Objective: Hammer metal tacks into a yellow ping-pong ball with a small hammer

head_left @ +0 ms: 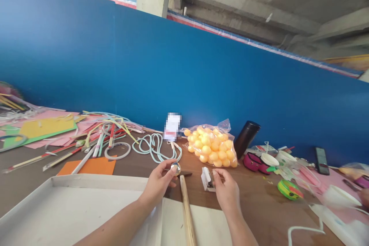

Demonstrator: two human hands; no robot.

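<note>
A small shiny silver ball [175,168] is pinched between the thumb and fingers of my left hand [160,178]. My right hand [226,188] has its thumb and index finger closed at the edge of a small open white box [206,179] with dark bits inside; whether it grips the box or something tiny is too small to tell. Between my hands a wooden stick [187,211] lies over pale paper [210,221], and a dark thin item [186,174] lies at its far end.
A large white tray [100,180] fills the left front. Behind are a coiled rope [152,147], a bag of orange balls [211,146] and a black bottle [246,138]. Papers and sticks [57,153] crowd the left; a tape roll [290,190] and phone [322,160] lie right.
</note>
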